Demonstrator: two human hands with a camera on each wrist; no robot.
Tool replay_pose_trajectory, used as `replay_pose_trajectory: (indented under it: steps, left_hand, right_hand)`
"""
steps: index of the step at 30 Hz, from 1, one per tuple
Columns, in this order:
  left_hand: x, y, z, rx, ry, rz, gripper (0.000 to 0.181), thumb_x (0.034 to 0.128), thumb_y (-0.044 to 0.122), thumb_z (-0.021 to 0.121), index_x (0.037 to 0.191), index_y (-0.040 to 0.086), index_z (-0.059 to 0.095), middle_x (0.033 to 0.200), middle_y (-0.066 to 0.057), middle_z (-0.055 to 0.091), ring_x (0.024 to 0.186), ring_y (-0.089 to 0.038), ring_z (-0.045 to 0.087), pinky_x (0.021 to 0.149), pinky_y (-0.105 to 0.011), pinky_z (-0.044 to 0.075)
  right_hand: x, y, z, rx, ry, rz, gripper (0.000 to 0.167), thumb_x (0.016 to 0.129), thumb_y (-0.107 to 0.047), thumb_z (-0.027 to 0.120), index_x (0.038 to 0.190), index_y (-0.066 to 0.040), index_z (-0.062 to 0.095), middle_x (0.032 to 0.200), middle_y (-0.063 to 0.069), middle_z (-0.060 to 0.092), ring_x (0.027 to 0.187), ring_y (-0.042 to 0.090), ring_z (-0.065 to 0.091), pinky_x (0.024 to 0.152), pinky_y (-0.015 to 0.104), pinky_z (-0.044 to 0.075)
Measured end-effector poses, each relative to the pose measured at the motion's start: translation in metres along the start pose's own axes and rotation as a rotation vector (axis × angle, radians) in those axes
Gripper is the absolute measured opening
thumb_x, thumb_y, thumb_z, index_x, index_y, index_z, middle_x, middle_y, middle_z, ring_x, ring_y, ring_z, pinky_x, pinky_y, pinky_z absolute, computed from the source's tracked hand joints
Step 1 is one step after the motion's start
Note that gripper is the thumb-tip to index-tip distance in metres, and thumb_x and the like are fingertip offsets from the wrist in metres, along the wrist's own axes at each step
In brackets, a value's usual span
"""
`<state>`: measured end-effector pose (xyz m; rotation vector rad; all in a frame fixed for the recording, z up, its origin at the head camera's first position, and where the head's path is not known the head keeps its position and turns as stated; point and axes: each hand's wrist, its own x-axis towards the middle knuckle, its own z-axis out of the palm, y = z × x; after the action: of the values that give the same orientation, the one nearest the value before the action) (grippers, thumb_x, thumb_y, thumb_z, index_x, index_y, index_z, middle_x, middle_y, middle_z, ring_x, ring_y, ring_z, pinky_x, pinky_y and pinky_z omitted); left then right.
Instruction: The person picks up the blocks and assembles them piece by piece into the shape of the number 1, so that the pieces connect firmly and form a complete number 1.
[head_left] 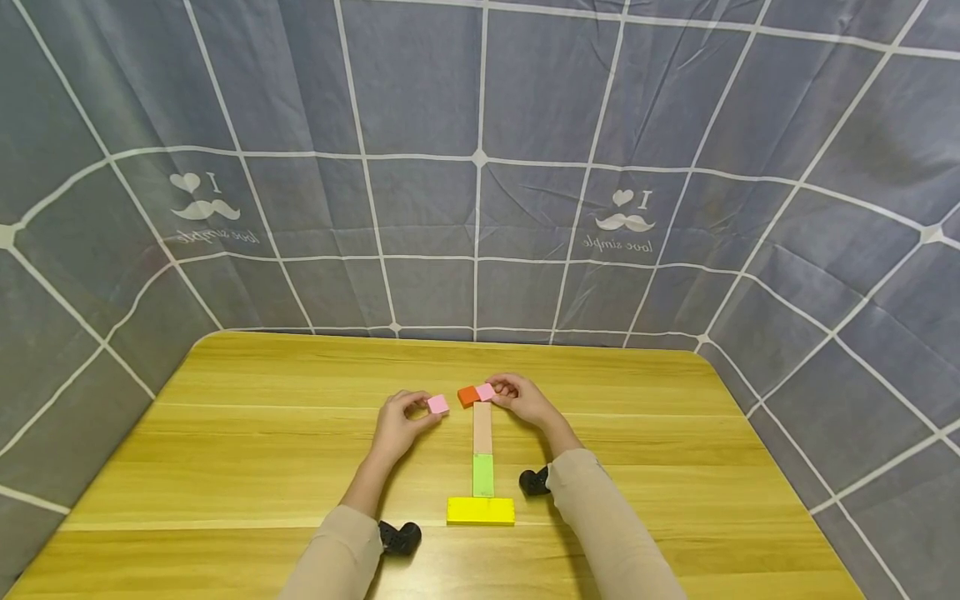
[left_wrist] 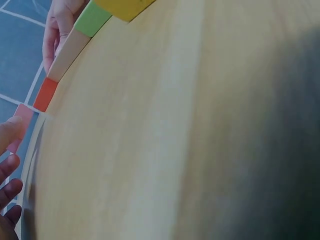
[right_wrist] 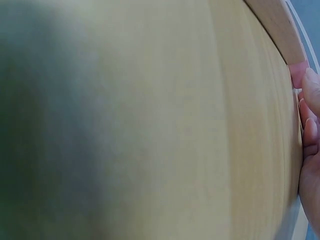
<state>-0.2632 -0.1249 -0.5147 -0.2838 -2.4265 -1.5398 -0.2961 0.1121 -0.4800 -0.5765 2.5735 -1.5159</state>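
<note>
Between thumb and fingers, my left hand (head_left: 399,423) pinches a pink block (head_left: 438,405), a short gap left of the orange-red block (head_left: 468,396). A second pink block (head_left: 485,392) touches the orange-red one on its right, and my right hand (head_left: 527,400) holds it at its right side. Below these two runs a column: a tan block (head_left: 482,428), then a light green block (head_left: 483,476), then a wide yellow block (head_left: 481,511) lying crosswise at the near end. In the right wrist view, the thumb presses on the pink block (right_wrist: 299,75).
All the blocks are on a wood-grain table (head_left: 262,450). Behind it and along both sides hangs a grey curtain (head_left: 420,208) with white grid lines. Black rounded devices sit at the left wrist (head_left: 401,539) and right wrist (head_left: 534,482).
</note>
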Motion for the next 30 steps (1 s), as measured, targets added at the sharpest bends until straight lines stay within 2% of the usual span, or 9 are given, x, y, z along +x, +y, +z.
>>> replay_pose_trajectory:
  steps: [11, 18, 30]
  left_hand:
    - [0.004, 0.002, 0.008, 0.060, 0.001, 0.039, 0.027, 0.0688, 0.011, 0.079, 0.093, 0.003, 0.068, 0.084, -0.009, 0.062, 0.082, -0.024, 0.051, 0.074, -0.036, 0.042]
    - [0.006, 0.003, 0.013, 0.066, -0.021, 0.014, 0.031, 0.0693, 0.013, 0.079, 0.096, 0.003, 0.068, 0.085, -0.006, 0.062, 0.085, -0.023, 0.052, 0.077, -0.037, 0.043]
    - [0.010, 0.004, 0.018, 0.083, -0.031, 0.030, 0.031, 0.0683, 0.017, 0.080, 0.094, 0.003, 0.069, 0.082, -0.006, 0.062, 0.081, -0.023, 0.051, 0.076, -0.038, 0.039]
  right_hand:
    - [-0.001, -0.003, 0.000, -0.012, -0.004, 0.007, 0.029, 0.085, 0.006, 0.057, 0.112, 0.012, 0.054, 0.092, 0.023, 0.053, 0.080, 0.026, 0.047, 0.070, 0.024, 0.038]
    - [0.000, -0.002, -0.001, -0.008, -0.006, 0.003, 0.029, 0.085, 0.006, 0.057, 0.113, 0.013, 0.054, 0.092, 0.025, 0.052, 0.080, 0.027, 0.047, 0.069, 0.024, 0.038]
    - [0.000, -0.003, -0.002, -0.011, -0.012, 0.000, 0.029, 0.085, 0.006, 0.057, 0.113, 0.013, 0.054, 0.093, 0.026, 0.053, 0.080, 0.028, 0.047, 0.068, 0.023, 0.038]
